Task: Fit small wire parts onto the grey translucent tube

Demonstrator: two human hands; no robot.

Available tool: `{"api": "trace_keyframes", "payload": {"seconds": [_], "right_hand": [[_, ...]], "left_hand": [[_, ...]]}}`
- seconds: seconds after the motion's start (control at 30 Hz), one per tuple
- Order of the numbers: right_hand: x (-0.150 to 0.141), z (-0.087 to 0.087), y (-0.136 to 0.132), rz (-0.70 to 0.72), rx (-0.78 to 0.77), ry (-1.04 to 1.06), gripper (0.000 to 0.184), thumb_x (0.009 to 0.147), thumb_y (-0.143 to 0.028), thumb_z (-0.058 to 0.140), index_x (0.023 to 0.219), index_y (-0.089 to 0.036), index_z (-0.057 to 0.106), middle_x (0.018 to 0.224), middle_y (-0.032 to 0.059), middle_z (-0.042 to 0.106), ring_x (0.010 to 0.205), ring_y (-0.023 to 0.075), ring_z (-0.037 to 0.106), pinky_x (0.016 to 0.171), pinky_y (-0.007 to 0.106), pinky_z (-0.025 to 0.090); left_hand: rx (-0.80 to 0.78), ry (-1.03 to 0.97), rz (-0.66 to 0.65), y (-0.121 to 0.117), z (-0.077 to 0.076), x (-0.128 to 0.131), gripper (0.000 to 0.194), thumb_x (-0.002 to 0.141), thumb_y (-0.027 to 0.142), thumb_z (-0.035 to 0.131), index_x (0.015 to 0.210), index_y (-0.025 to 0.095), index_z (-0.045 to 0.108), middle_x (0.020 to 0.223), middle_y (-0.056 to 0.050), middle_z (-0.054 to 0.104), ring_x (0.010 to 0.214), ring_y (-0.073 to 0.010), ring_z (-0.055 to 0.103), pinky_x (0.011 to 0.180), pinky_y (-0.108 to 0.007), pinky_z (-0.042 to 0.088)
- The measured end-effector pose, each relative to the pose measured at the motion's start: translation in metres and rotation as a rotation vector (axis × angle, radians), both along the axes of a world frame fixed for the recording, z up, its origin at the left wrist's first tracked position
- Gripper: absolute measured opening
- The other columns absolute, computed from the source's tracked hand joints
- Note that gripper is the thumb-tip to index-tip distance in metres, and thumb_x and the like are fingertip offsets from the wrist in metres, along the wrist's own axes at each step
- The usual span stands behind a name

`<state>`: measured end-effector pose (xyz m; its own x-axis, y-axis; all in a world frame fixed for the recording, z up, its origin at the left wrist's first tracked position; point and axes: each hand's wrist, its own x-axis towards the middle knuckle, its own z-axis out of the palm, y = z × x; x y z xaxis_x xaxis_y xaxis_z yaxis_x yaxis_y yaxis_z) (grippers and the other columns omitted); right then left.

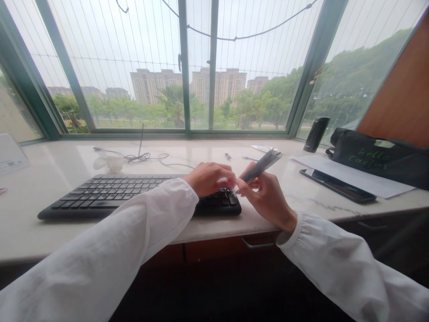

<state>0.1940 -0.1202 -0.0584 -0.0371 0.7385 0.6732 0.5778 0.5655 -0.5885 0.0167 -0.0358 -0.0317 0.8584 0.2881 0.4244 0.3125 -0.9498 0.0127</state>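
Note:
My right hand (271, 197) is closed around a thick grey stick-like tool (259, 166), which is tilted with its shiny, clear-looking end up and to the right. The tool's exact kind does not show. My left hand (212, 178) has its fingers bent and pinched together at the tool's lower end, right beside my right fingertips. Whatever they pinch is too small or hidden to make out. Both hands are above the right end of a black keyboard (110, 197), over its number keys. My left hand and sleeve cover part of the keyboard.
A thin black cable (142, 156) lies behind the keyboard, near a crumpled translucent thing (110, 164). A small USB-plug-like piece (228, 156) is farther back. On the right are a phone (338, 185), white paper (398, 184), a black bag (382, 156) and a dark cylinder (317, 134).

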Motion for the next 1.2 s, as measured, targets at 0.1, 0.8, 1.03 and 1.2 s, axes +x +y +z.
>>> {"api": "trace_keyframes", "payload": {"seconds": [0.1,0.8,1.03,1.2], "right_hand": [[0.000,0.000,-0.001,0.024,0.002,-0.007,0.016,0.087,-0.029,0.060,0.076,-0.018,0.059,0.073,0.0014,0.061,0.059,0.0150,0.065,0.054,0.026,0.053],[0.002,0.000,0.001,0.164,-0.060,0.041,0.014,0.087,-0.030,0.061,0.081,-0.017,0.060,0.075,0.0028,0.066,0.069,0.0200,0.070,0.064,0.033,0.057],[0.003,0.000,0.004,0.239,-0.174,0.214,0.022,0.087,-0.038,0.064,0.085,-0.017,0.057,0.072,0.0014,0.066,0.065,0.0184,0.069,0.064,0.034,0.059],[0.003,0.000,0.005,0.222,-0.171,0.170,0.022,0.088,-0.039,0.063,0.091,-0.017,0.058,0.081,0.0028,0.067,0.071,0.0188,0.069,0.069,0.034,0.059]], "left_hand": [[0.002,0.008,0.022,-0.002,0.001,0.001,0.011,0.090,0.023,0.058,0.088,0.026,0.068,0.095,0.006,0.070,0.085,-0.0117,0.064,0.062,-0.023,0.031],[0.016,0.070,0.055,-0.010,0.007,-0.001,0.012,0.085,0.025,0.060,0.085,0.030,0.071,0.093,0.009,0.072,0.084,-0.0122,0.065,0.059,-0.025,0.028],[-0.037,0.085,0.128,-0.015,0.012,0.001,0.011,0.080,0.027,0.061,0.079,0.029,0.072,0.087,0.007,0.072,0.075,-0.0133,0.062,0.058,-0.026,0.029],[-0.138,0.087,0.127,-0.012,0.014,-0.002,0.008,0.080,0.028,0.064,0.079,0.030,0.072,0.085,0.008,0.072,0.073,-0.0112,0.060,0.059,-0.023,0.031]]}}
